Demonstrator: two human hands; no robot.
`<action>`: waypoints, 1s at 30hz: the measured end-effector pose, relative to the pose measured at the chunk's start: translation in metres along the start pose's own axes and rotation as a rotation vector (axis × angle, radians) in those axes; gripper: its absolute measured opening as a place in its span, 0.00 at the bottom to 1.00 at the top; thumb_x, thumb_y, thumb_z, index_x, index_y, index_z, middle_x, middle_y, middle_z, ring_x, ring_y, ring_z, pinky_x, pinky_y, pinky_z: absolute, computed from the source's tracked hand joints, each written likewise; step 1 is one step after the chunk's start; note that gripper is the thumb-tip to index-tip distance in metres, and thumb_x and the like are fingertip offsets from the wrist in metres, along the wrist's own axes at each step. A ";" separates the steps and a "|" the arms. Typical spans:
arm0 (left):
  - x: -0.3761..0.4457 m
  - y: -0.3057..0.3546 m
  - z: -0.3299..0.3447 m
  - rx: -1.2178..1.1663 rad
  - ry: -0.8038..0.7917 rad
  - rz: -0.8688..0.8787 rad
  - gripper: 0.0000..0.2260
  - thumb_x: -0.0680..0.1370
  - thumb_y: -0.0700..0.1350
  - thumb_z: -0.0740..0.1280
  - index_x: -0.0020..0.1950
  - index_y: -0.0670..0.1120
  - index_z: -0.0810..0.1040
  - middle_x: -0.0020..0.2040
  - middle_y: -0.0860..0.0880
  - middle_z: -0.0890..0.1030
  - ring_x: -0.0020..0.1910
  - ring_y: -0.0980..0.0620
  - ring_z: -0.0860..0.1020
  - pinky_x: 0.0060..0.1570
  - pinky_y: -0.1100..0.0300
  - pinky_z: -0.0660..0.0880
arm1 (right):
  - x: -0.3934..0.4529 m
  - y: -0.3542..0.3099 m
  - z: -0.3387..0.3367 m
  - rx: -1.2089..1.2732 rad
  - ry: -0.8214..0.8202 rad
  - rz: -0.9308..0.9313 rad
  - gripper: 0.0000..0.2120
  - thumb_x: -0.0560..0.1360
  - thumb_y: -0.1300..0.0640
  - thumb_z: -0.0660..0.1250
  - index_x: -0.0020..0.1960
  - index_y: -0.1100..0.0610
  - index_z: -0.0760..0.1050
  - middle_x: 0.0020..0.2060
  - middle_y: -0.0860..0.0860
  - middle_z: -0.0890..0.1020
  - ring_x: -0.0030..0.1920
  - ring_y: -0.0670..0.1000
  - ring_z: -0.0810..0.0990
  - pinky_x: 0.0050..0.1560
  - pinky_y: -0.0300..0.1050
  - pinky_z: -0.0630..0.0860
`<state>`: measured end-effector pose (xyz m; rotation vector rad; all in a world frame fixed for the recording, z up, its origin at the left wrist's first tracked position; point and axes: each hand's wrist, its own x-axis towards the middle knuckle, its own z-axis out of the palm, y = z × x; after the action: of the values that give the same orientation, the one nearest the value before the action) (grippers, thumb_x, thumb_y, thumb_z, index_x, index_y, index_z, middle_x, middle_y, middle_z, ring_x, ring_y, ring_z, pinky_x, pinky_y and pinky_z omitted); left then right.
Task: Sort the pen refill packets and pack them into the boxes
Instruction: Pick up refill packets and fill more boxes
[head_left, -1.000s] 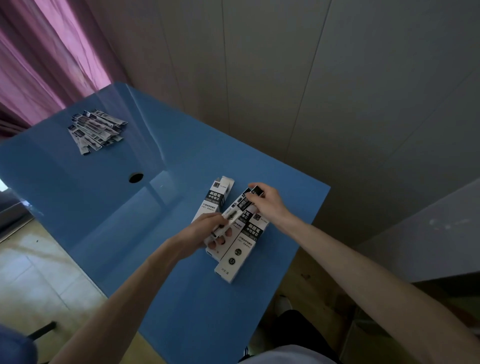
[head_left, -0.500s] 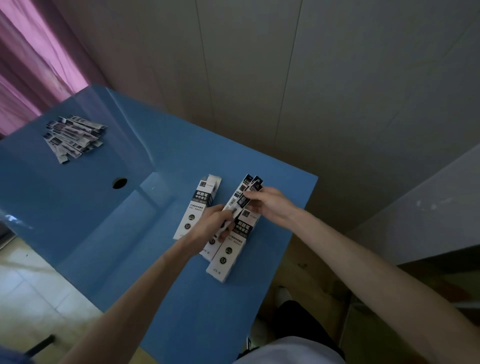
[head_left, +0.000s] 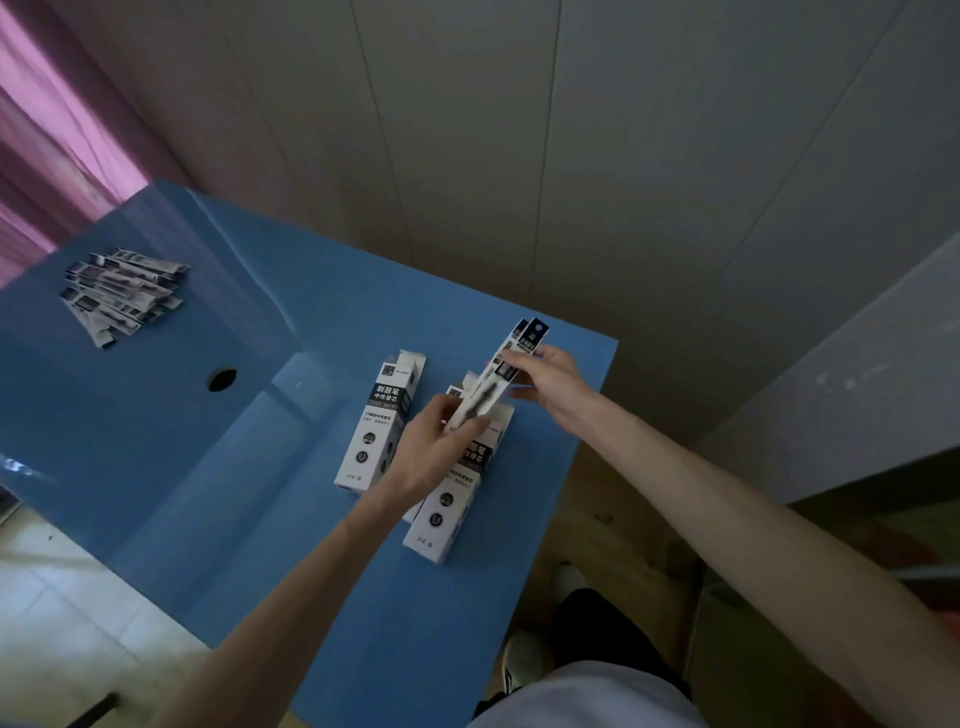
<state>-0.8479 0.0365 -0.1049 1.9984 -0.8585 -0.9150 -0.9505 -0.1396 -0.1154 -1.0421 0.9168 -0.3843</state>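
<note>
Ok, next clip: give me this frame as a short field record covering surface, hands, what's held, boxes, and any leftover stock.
surface: blue table with a round hole
left hand: gripping the lower end of the held packets
right hand: pinching their upper end
held packets: a thin bundle, tilted, raised above the boxes
boxes: left box lying flat, top flap open; near box partly under the hands; a possible third is hidden
loose packets: a pile at the far left of the table
</note>
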 end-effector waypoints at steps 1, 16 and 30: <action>-0.004 -0.001 0.001 0.081 0.032 0.032 0.19 0.77 0.61 0.70 0.63 0.53 0.74 0.52 0.57 0.82 0.49 0.55 0.82 0.47 0.56 0.79 | 0.002 -0.001 -0.006 0.018 0.060 -0.003 0.05 0.80 0.60 0.71 0.54 0.60 0.79 0.45 0.55 0.87 0.43 0.51 0.85 0.37 0.39 0.81; -0.018 -0.005 0.034 0.997 0.103 0.293 0.28 0.77 0.59 0.67 0.72 0.49 0.64 0.65 0.51 0.73 0.61 0.48 0.75 0.44 0.53 0.77 | 0.016 0.015 -0.050 0.101 0.418 0.003 0.03 0.80 0.62 0.69 0.53 0.60 0.79 0.45 0.55 0.85 0.48 0.54 0.85 0.39 0.44 0.82; -0.028 -0.025 0.037 0.701 0.137 0.126 0.25 0.74 0.56 0.70 0.69 0.52 0.69 0.61 0.55 0.77 0.60 0.50 0.78 0.49 0.52 0.76 | 0.004 0.008 -0.052 -0.086 0.323 -0.037 0.05 0.81 0.62 0.67 0.56 0.62 0.79 0.47 0.55 0.84 0.44 0.51 0.84 0.41 0.45 0.84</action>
<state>-0.8868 0.0578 -0.1343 2.5130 -1.3349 -0.4169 -0.9905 -0.1677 -0.1345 -1.0953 1.2116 -0.5586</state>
